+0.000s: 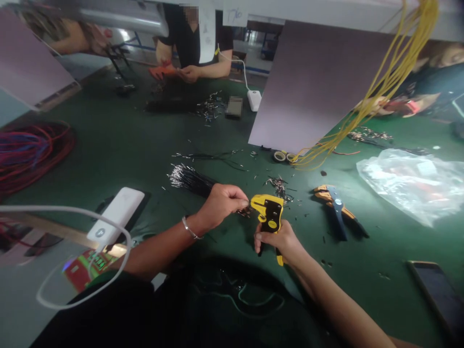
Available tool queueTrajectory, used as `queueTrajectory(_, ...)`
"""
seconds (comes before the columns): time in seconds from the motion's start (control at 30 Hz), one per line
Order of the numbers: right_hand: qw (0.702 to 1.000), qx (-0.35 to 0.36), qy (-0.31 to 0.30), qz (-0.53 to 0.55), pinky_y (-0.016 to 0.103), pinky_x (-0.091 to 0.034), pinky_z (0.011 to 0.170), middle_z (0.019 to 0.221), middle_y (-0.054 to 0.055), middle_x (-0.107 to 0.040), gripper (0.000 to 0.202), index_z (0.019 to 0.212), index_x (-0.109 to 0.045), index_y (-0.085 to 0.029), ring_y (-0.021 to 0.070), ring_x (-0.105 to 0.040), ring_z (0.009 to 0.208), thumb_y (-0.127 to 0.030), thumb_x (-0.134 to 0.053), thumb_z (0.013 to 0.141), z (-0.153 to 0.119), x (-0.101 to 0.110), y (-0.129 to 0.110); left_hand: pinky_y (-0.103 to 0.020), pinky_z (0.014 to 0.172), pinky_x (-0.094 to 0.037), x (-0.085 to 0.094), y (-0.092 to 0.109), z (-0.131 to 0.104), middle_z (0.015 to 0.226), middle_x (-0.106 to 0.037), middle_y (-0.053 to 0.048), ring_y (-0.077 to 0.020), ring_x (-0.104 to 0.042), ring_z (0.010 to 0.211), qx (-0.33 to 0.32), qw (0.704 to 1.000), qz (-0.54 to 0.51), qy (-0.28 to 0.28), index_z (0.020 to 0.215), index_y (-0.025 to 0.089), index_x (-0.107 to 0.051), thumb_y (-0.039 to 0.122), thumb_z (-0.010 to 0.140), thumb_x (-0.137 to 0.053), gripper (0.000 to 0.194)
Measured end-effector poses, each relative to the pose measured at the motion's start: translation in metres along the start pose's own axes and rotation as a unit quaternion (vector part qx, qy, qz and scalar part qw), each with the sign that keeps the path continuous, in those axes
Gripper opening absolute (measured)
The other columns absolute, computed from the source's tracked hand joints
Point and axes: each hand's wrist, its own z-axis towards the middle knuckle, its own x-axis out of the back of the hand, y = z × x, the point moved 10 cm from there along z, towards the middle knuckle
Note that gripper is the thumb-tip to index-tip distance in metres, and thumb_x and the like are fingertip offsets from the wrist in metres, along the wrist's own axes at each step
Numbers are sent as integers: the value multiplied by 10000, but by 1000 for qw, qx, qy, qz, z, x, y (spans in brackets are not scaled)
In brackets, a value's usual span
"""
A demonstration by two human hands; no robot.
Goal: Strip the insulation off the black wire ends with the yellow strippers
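Note:
My right hand (281, 239) is wrapped round the handles of a yellow and black wire stripper (271, 212), held upright with its head pointing left. Close to the tool's jaws, my left hand (224, 205) has its fingertips pinched together; what lies between them is too small to make out. A bundle of black wires (195, 181) with bare silvery ends at the left lies just behind my left hand, partly hidden by it. Small cut scraps (279, 187) are scattered behind the stripper's head.
Blue and orange pliers (335, 205) lie at the right, beside a clear plastic bag (413, 181) and a phone (440, 292). A white power bank (116, 216) with a cable sits left. Yellow wires (384, 92) hang down. Across the table, a person's hands (188, 73) hold something orange.

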Motion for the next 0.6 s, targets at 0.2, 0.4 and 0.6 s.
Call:
queueTrajectory(0.2, 1000, -13, -2, 12, 285, -488, 521, 482, 11, -664, 130, 662, -619, -157, 156, -593, 442, -236, -722, 673, -4, -4, 1, -189, 435, -320, 1, 1, 1, 469, -549, 32, -48, -410, 438, 7, 1000, -6, 2, 616, 128, -677, 133, 621, -638, 40)
queueTrajectory(0.4, 1000, -6, -4, 14, 284, -487, 515, 478, 11, -661, 125, 659, -624, -152, 154, -589, 437, -228, -723, 673, -5, -4, -2, -184, 421, -298, 0, -5, 3, 472, -545, 33, -39, -391, 426, 19, 1000, -21, -1, 630, 125, -679, 145, 622, -644, 41)
queueTrajectory(0.6, 998, -17, 16, 52, 288, -492, 466, 456, -6, -640, 131, 640, -616, -162, 160, -583, 395, -227, -730, 640, -2, -3, 7, -186, 414, -282, -2, -7, 2, 457, -520, 42, -40, -372, 415, 23, 999, -19, -12, 636, 129, -671, 150, 638, -635, 42)
